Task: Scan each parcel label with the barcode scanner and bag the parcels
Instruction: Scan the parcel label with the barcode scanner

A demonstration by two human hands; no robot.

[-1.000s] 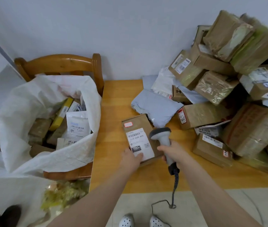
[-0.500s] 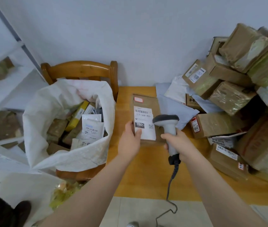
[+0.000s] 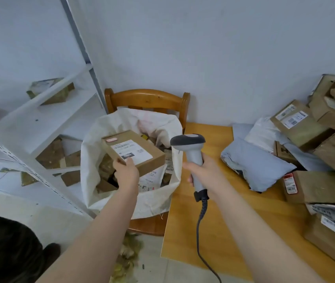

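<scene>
Parcel [image 3: 134,152] in outstretched left hand [image 3: 127,174]

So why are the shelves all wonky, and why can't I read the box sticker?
Head view: the wide-angle lens bends the white metal shelves at the left edge; the white paper label on the brown cardboard box is blurred, unreadable; light is soft, no glare.

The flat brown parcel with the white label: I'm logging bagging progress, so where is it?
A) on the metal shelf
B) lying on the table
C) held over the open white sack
C: the left hand grips the parcel by its near edge above the white sack on the chair.
</scene>
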